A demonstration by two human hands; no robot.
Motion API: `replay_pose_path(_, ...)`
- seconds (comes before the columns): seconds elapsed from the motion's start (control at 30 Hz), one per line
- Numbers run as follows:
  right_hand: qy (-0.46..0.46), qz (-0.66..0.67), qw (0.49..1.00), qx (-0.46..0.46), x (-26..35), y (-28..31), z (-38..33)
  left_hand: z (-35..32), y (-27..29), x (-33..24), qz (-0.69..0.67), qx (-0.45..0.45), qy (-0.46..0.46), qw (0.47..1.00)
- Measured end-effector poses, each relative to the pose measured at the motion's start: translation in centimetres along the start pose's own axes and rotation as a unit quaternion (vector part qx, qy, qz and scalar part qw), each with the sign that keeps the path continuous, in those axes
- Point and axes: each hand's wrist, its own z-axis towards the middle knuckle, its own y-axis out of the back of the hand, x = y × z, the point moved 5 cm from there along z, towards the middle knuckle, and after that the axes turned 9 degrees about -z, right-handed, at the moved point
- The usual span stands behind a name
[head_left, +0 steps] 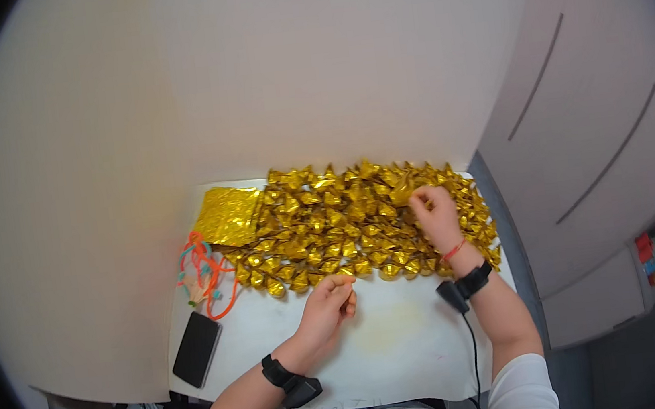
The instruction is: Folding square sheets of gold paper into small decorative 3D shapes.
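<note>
Rows of folded gold foil paper ingots (329,220) cover the far half of the white table. Over their right part, my right hand (438,214) pinches a gold foil ingot (401,194) at its fingertips, just above or among the others. My left hand (329,305) is at the near edge of the rows, fingers curled in and thumb against them. Whatever it may hold is hidden by the fingers. A stack of flat gold foil sheets (229,216) lies at the far left corner, beside the ingots.
Orange and teal cords (206,271) lie tangled on the table's left side. A black phone (197,349) rests nearer me. A cable (475,357) hangs from my right wrist strap. Walls close in behind and left; pale cabinets (578,135) stand right.
</note>
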Motion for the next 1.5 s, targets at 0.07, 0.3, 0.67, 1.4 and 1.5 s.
replay_pose_path(0.07, 0.002, -0.045, 0.999, 0.006, -2.1, -1.4, 2.8, 0.6, 0.5, -2.5, 0.054, -0.013, -0.063, 0.996)
replay_pose_path(0.3, -0.03, -0.238, 0.971, 0.017, -6.4, -5.3, 6.1, 4.0, 8.3, -11.1, 0.278, -0.162, -0.276, 0.906)
replay_pose_path(0.67, -0.01, -0.235, 0.972, 0.013, -2.2, -4.4, 4.0, 6.8, 13.9, -19.1, 0.603, -0.336, -0.379, 0.616)
replay_pose_path(1.4, 0.087, -0.001, 0.992, 0.087, 7.4, 3.4, -8.0, 6.4, 15.2, -20.2, 0.554, -0.419, -0.307, 0.65)
replay_pose_path(1.5, 0.076, 0.011, 0.993, 0.093, 7.7, 3.9, -8.5, 6.2, 15.6, -20.3, 0.526, -0.418, -0.31, 0.673)
